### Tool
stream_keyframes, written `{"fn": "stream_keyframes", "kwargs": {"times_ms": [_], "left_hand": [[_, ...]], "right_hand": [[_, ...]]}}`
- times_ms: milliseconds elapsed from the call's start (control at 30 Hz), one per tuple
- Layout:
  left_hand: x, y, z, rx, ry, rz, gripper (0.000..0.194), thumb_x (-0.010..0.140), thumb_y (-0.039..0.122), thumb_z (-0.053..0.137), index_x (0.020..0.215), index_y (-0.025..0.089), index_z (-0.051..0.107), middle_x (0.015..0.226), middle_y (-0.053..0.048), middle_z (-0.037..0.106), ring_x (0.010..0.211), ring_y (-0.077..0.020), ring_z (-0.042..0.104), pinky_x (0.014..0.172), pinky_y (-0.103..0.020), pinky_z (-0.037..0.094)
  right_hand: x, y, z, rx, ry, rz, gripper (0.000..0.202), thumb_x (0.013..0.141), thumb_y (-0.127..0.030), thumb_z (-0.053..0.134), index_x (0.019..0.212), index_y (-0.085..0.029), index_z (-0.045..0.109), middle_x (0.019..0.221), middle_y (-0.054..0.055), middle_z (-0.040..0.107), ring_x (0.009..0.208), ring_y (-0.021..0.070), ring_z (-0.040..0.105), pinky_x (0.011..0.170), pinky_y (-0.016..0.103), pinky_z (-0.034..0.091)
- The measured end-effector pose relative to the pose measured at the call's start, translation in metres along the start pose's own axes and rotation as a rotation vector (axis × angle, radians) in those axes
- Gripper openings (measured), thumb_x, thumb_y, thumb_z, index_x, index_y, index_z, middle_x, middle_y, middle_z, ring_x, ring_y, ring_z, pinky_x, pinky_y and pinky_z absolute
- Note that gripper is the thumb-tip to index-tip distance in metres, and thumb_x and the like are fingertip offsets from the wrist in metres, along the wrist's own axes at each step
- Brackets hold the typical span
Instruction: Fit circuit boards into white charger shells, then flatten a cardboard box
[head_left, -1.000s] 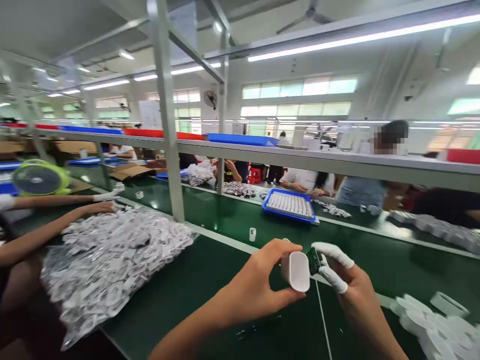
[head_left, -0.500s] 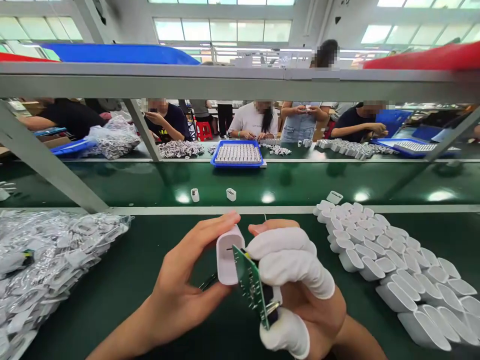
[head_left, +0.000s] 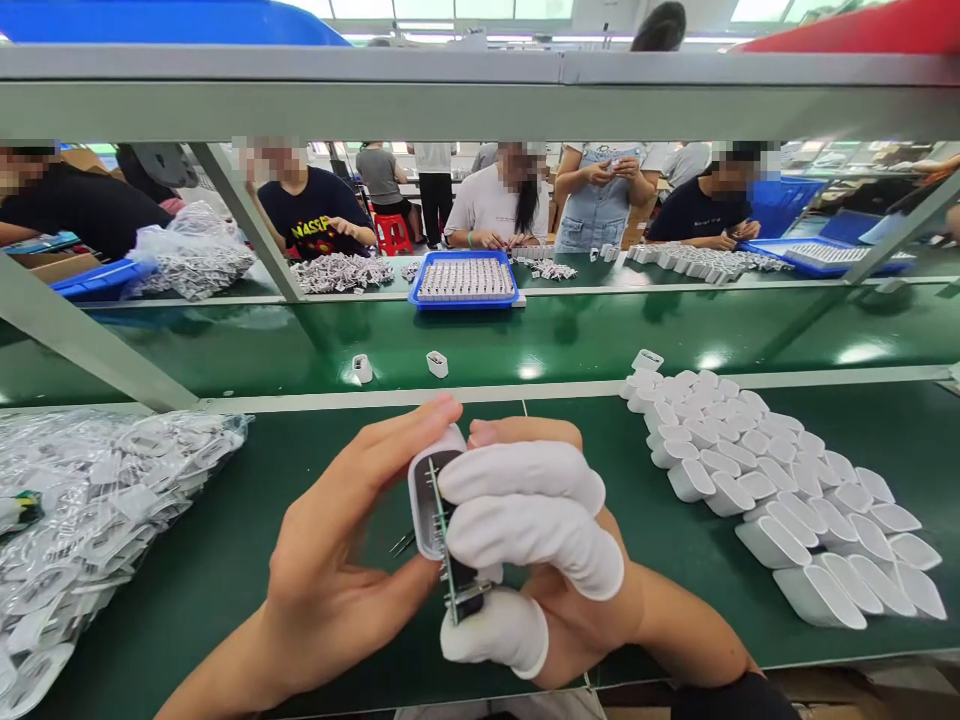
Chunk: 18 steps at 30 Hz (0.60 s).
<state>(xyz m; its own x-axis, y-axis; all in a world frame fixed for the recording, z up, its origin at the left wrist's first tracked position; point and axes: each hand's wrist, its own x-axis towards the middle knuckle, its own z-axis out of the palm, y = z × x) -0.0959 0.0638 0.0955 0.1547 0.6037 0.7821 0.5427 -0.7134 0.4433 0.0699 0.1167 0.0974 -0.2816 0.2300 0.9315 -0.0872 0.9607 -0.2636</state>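
A white oval plastic shell is held between the thumb and fingers of my left hand, its open end facing right. My right hand, with white covers on several fingers, grips a green circuit board with dark and metal parts on it. The board's upper part is at the mouth of the shell, partly inside it; its lower end sticks out below. My covered fingertips hide part of the board and the shell's edge.
Rows of white shells stand at the right. A heap of bagged white parts lies at the left. Two small white pieces sit on the green belt ahead. A metal shelf beam crosses above; people sit and stand beyond.
My right hand has moved left, bringing the board from beside the shell into its opening. Both hands sit slightly further left in view, and the camera has tilted down.
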Motion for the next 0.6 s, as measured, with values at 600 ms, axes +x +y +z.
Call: {"fn": "stream_keyframes", "kwargs": {"times_ms": [600], "left_hand": [[0.001,0.001,0.002,0.003,0.028,-0.027,0.06,0.084,0.013,0.064,0.141,0.024,0.051,0.139,0.003,0.057,0.124,-0.0171,0.056,0.096,-0.025,0.058]], "right_hand": [[-0.003,0.007,0.009,-0.001,0.045,-0.041,0.02,0.098,-0.039,0.056,0.105,-0.02,0.057,0.102,0.003,0.069,0.109,0.0155,0.064,0.1,0.031,0.054]]}}
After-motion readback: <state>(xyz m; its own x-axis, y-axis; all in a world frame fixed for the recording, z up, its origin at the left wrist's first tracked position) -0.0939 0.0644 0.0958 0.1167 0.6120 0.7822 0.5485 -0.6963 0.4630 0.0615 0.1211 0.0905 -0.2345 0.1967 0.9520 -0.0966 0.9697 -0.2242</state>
